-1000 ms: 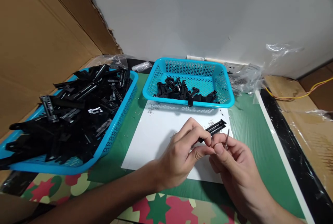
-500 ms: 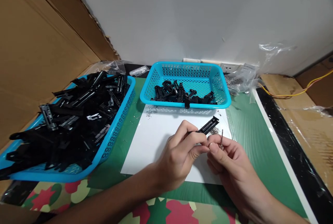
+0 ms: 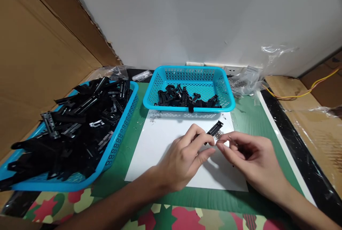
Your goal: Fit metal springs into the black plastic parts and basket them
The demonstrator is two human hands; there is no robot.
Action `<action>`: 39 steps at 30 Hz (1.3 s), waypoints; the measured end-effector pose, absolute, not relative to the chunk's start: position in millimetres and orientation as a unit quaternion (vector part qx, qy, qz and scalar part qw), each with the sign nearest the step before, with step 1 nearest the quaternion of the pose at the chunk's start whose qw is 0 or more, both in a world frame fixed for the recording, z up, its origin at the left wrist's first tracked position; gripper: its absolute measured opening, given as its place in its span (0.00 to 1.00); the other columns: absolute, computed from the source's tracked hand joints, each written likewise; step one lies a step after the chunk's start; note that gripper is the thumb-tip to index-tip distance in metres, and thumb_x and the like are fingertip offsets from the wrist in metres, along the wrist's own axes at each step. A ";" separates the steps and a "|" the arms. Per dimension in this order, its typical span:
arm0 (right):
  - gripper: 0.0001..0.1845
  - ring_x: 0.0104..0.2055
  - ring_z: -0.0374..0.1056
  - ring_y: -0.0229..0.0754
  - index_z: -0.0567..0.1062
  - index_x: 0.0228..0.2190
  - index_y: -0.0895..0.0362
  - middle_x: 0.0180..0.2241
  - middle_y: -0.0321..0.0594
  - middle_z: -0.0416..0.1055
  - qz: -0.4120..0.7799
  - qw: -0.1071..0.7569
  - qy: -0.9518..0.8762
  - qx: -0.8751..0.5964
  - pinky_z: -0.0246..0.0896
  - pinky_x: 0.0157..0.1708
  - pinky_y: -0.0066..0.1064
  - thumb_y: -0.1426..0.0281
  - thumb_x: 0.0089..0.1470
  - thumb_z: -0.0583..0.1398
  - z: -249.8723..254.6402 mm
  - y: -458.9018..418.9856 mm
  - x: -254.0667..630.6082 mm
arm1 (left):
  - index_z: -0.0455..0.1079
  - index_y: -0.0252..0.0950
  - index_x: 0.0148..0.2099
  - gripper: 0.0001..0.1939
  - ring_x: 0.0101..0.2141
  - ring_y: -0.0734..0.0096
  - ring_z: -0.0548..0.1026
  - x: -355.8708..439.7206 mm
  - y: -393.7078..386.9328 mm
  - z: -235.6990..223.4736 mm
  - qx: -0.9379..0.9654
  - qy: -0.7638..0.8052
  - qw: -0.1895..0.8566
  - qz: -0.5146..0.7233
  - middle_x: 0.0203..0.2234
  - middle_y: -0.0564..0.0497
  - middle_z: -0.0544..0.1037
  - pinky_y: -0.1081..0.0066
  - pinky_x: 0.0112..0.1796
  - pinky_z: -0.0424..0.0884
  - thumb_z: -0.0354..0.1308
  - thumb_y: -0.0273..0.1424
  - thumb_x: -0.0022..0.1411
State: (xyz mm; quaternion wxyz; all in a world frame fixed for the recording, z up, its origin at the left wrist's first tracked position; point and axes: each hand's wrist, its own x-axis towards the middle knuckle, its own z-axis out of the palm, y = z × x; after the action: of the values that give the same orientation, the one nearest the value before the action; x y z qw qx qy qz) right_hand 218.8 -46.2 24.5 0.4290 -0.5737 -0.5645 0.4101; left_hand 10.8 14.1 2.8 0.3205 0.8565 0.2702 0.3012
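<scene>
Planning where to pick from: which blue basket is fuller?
The left basket: black parts heap above its rim, while the back basket shows bare mesh floor.

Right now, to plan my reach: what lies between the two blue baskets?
A strip of green mat, with a plastic packet at its far end, in the head view.

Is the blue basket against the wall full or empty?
Neither: the blue basket is partly filled. Black parts lie toward its near side, with bare mesh behind them.
</scene>
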 end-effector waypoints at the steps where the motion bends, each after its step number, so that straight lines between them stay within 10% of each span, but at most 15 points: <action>1: 0.09 0.20 0.48 0.33 0.82 0.33 0.56 0.19 0.27 0.51 0.366 0.446 -0.574 -0.581 0.45 0.19 0.27 0.64 0.64 0.65 25.7 -47.1 219.9 | 0.71 0.38 0.54 0.09 0.41 0.68 0.75 10.5 13.8 3.5 0.851 0.269 0.338 0.298 0.44 0.46 0.72 0.69 0.41 0.74 0.51 0.31 0.78; 9: 0.07 0.17 0.58 0.30 0.81 0.36 0.53 0.17 0.27 0.64 0.067 0.498 -0.687 -0.525 0.53 0.19 0.24 0.78 0.59 0.67 31.9 -54.9 217.3 | 0.67 0.38 0.54 0.10 0.33 0.75 0.73 14.4 10.7 -6.8 0.800 0.246 0.362 0.410 0.43 0.48 0.78 0.74 0.35 0.71 0.59 0.25 0.73; 39: 0.19 0.17 0.66 0.36 0.76 0.51 0.53 0.21 0.32 0.75 0.138 0.466 -0.783 -0.387 0.60 0.20 0.31 0.80 0.60 0.64 11.2 -59.7 223.4 | 0.70 0.36 0.42 0.04 0.32 0.72 0.78 13.8 14.1 1.2 0.837 0.165 0.280 0.441 0.38 0.46 0.84 0.70 0.35 0.71 0.62 0.26 0.72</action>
State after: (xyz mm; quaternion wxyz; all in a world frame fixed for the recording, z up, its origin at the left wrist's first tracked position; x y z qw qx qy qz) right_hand 223.4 -59.7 11.2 0.4664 -0.3874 -0.7832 0.1378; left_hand 13.8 14.1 1.2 0.2798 0.8368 0.1647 0.4409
